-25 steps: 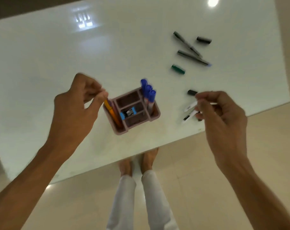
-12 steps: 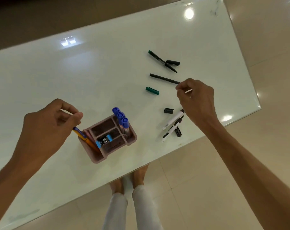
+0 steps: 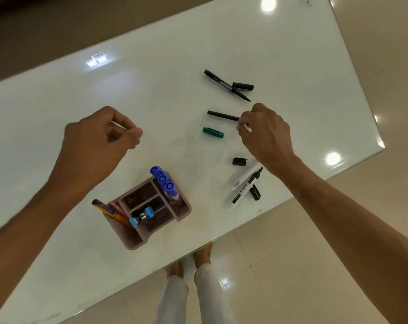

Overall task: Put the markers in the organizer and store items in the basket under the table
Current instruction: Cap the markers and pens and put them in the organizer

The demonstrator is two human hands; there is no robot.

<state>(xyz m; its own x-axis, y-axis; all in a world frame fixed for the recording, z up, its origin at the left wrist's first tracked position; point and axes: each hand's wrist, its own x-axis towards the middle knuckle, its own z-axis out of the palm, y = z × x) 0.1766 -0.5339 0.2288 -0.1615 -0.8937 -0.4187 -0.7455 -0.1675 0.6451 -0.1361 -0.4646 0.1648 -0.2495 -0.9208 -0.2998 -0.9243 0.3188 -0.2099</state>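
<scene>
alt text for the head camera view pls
A person's right hand pinches a black pen on a white table, among loose markers and caps. The left hand hovers, curled, above a pink organizer holding blue markers.

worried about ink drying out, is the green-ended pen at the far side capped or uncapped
Uncapped. The green-ended pen lies flat on the table with its fine tip bare, a black cap loose beside it and a green cap lying apart.

My mauve organizer [image 3: 151, 220] stands upright near the table edge with three blue-capped markers [image 3: 163, 181] inside; beyond it to the right lie a thin black marker [image 3: 222, 116] and two uncapped white markers [image 3: 245, 183].
</scene>
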